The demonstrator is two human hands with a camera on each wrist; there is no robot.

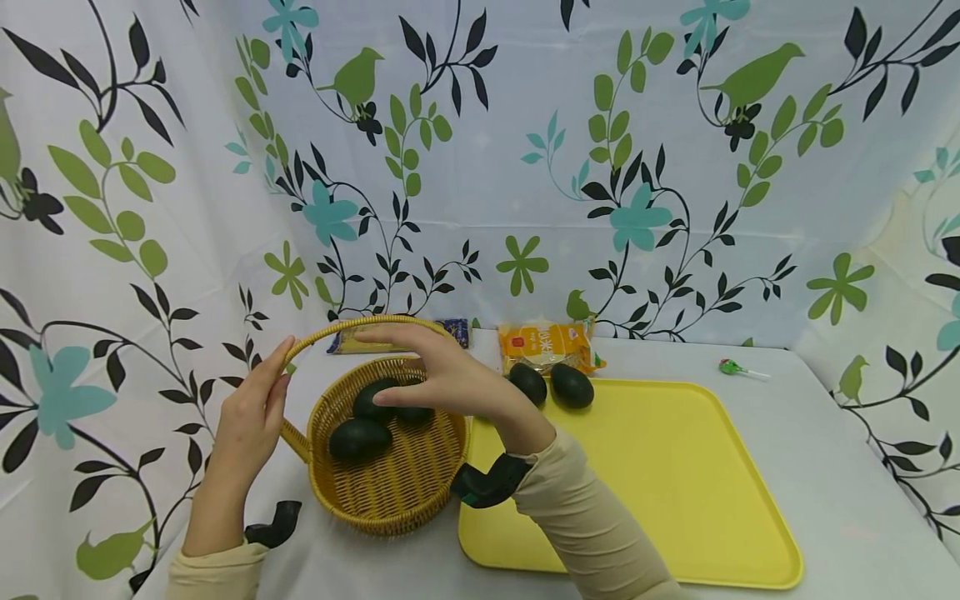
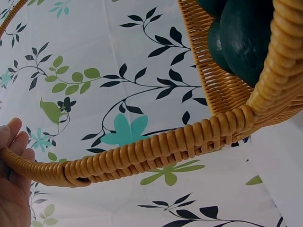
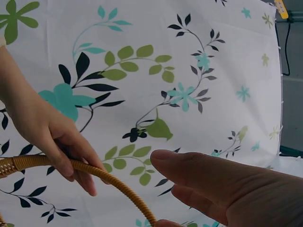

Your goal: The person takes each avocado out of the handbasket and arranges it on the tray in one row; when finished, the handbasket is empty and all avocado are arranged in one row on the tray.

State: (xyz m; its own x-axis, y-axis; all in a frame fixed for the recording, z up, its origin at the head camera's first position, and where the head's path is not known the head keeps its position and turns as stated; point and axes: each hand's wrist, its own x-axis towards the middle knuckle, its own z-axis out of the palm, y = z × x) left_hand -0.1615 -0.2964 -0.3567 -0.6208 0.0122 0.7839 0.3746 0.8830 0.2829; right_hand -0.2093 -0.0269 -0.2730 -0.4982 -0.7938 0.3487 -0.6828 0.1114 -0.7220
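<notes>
A round woven basket point(image 1: 390, 508) stands left of the yellow tray, with its arched handle point(image 1: 352, 323) raised. Dark green avocados point(image 1: 360, 439) sit in its left and back part, partly hidden by a hand in the head view. My left hand point(image 1: 251, 408) pinches the left side of the handle between thumb and fingers, as the left wrist view shows. Over the basket reaches my right hand point(image 1: 442, 371), thumb and fingers spread apart, nothing between them. One of its fingers is close to the handle in the right wrist view; contact is unclear.
Two more avocados point(image 1: 572, 386) lie at the back left of the yellow tray point(image 1: 637, 483). Behind them are an orange snack packet point(image 1: 547, 343) and a blue-and-yellow packet point(image 1: 453, 331). A lollipop point(image 1: 738, 368) lies at the back right. A patterned curtain point(image 1: 480, 167) borders the table.
</notes>
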